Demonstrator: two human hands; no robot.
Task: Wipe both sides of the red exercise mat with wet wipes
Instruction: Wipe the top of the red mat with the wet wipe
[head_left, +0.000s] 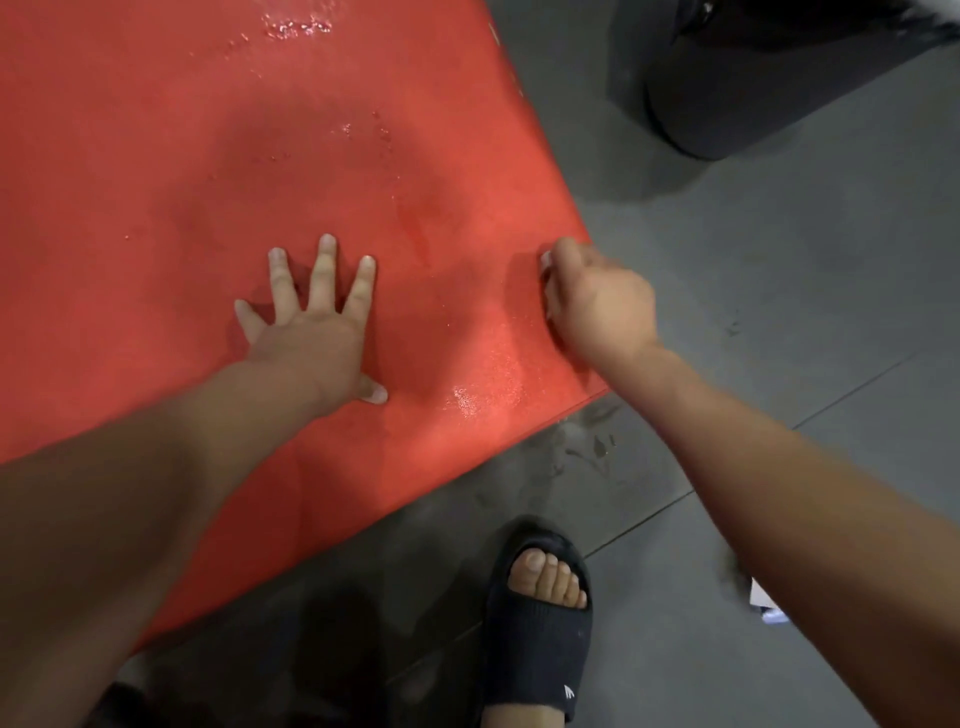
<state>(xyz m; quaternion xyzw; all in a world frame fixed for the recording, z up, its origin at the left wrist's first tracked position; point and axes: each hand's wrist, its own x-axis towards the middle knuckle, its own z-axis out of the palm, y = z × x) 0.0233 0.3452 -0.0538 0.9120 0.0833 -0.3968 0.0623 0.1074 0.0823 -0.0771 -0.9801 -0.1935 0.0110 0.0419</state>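
Observation:
The red exercise mat (208, 182) lies flat on the grey floor, filling the left and upper part of the view, with wet shiny patches on its surface. My left hand (311, 332) presses flat on the mat near its front edge, fingers spread. My right hand (597, 301) is curled, knuckles up, at the mat's right corner. A small scrap of white, the wet wipe (544, 259), peeks out at its fingertips. The remainder of the wipe is hidden under the hand.
Grey tiled floor (779, 312) surrounds the mat to the right and front, with damp marks near the mat's corner. My foot in a black slipper (540, 623) stands in front of the mat. A dark round object (753, 78) sits at the top right. A small white item (763, 603) lies beside my right forearm.

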